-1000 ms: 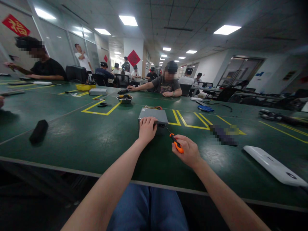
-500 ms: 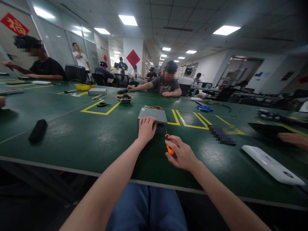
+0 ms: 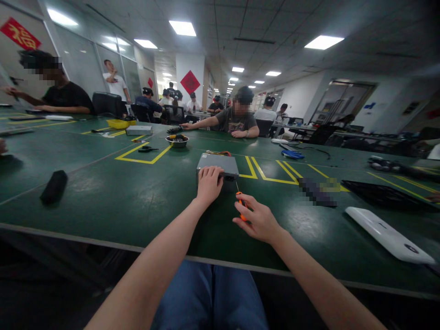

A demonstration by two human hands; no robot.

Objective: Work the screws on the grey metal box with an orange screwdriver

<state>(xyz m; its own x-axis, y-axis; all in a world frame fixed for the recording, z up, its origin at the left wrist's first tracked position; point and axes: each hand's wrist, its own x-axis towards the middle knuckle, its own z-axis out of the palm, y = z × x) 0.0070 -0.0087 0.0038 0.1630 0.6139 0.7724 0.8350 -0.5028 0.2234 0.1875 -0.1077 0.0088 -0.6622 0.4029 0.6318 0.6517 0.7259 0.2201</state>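
R hand [image 3: 257, 217]: fingers were curled loosely round the handle of an orange/blk screwdriver [image 3: 242, 214]; its shaft pointed fwd, away from those fingers, twd the near R corner of a gray metal box [image 3: 223, 162]. Tip contact w/ box could not be confirmed. L hand [image 3: 209, 183]: fingers were laid over the box top at its near edge; whether they gripped or only rested could not be told.

Box pos.: directly under L fingers, fwd & L of R fingers, flat on green tabletop [image 3: 137, 215]. Colored wires [image 3: 222, 153] showed at box far side, beyond L fingers. Metal bowl [image 3: 177, 145] w/ tools stood farther fwd & L of L fingers. Blk block [image 3: 54, 187] lay well L of L fingers; wht case [image 3: 385, 233], well R of R fingers.
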